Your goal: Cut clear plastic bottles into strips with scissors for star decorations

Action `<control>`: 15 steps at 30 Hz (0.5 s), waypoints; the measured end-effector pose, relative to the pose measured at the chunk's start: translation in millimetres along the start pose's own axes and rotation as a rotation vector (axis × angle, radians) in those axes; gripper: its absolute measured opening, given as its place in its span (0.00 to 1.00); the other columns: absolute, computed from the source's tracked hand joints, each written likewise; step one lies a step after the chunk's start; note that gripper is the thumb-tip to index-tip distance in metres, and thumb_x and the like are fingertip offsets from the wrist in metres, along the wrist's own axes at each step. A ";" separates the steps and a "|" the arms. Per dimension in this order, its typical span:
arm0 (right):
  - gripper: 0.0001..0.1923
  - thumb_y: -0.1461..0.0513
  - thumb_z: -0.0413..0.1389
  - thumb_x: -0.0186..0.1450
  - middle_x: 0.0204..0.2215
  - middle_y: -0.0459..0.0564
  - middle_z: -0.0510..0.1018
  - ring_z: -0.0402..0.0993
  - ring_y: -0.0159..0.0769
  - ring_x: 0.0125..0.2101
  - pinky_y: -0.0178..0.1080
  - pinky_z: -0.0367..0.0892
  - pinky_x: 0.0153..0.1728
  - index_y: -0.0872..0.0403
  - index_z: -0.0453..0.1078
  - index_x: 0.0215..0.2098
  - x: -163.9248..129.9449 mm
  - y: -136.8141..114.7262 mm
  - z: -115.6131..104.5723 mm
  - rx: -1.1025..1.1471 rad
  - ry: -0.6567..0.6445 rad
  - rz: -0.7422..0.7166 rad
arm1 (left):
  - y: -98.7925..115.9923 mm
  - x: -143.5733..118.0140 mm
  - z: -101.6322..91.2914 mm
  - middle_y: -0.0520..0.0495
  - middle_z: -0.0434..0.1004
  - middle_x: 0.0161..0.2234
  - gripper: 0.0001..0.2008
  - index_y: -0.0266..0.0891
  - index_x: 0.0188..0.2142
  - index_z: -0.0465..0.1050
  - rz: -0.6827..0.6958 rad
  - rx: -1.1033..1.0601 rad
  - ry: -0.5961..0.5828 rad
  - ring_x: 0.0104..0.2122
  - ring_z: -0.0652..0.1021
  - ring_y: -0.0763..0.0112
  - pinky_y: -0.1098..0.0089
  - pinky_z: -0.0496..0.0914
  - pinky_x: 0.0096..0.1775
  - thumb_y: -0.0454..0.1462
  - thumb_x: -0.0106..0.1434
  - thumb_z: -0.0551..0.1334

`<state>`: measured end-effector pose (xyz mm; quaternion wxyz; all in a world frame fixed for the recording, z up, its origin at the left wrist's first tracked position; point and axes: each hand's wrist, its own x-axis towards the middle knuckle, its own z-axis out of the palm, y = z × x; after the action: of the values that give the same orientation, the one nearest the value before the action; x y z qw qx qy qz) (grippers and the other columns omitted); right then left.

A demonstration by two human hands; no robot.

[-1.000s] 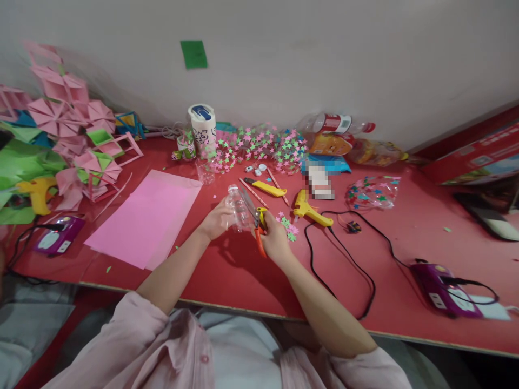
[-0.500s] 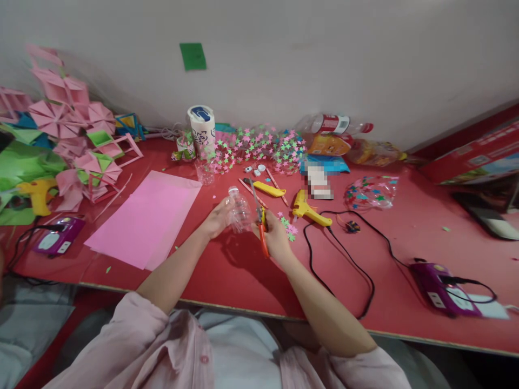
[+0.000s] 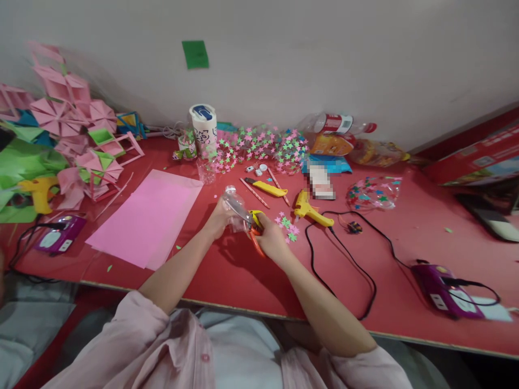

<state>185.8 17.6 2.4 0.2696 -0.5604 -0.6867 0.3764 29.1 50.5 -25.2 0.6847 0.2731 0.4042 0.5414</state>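
Far left: one yellow glue gun (image 3: pixel 37 192) among the folded pink and green paper shapes (image 3: pixel 68 135), and one purple power adapter (image 3: pixel 60 236) with its cord. One pink paper sheet (image 3: pixel 148 218) lies flat on the red table (image 3: pixel 227 275).

Centre: your left hand (image 3: pixel 217 219) is curled around one small clear plastic bottle (image 3: pixel 234 208), held just above the table, neck pointing away from you. Your right hand (image 3: pixel 271 236) is closed on the yellow-and-orange handles of one pair of scissors (image 3: pixel 252 224); the blades lie against the bottle's side. Whether they have bitten in, you cannot tell. The bottle looks whole, so judge the cut as barely started, if at all.

Behind the hands: one white cylindrical container (image 3: pixel 204 128), a heap of paper stars (image 3: pixel 261 147) too many to count, one yellow utility knife (image 3: pixel 265 187), two pink sticks.

Right of your hands: a second yellow glue gun (image 3: pixel 310 210), black cord trailing to a second purple adapter (image 3: pixel 440 284). One clear bag of coloured stars (image 3: pixel 372 193). Lying by the wall, one red-labelled bottle (image 3: pixel 338 123) plus snack packets.

Tally: glue guns two, adapters two, scissors one.
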 end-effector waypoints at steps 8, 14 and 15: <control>0.22 0.44 0.57 0.56 0.23 0.40 0.61 0.60 0.29 0.22 0.35 0.63 0.26 0.51 0.57 0.28 -3.4 -4.5 -28.1 0.207 -0.292 0.088 | 20.0 20.8 -25.6 0.57 0.73 0.25 0.21 0.40 0.36 0.61 0.182 -0.122 0.230 0.25 0.79 0.72 0.67 0.73 0.35 0.31 0.44 0.69; 0.28 0.37 0.52 0.57 0.16 0.40 0.62 0.60 0.29 0.18 0.34 0.57 0.23 0.52 0.58 0.23 2.2 -15.4 -42.5 -0.190 -0.502 0.052 | 28.4 24.2 -32.7 0.57 0.75 0.25 0.19 0.40 0.36 0.61 0.343 -0.207 0.293 0.27 0.78 0.74 0.68 0.72 0.38 0.28 0.44 0.64; 0.29 0.36 0.51 0.57 0.15 0.40 0.62 0.60 0.29 0.18 0.34 0.56 0.23 0.52 0.58 0.23 3.2 -16.7 -42.8 -0.227 -0.521 0.060 | 28.9 24.2 -33.0 0.57 0.75 0.26 0.18 0.40 0.35 0.61 0.358 -0.221 0.299 0.28 0.78 0.74 0.67 0.72 0.40 0.28 0.45 0.63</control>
<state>209.5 28.4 40.3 0.0082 -0.4913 -0.7539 0.4361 -11.9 79.4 -25.3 0.5364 0.1807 0.3848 0.7291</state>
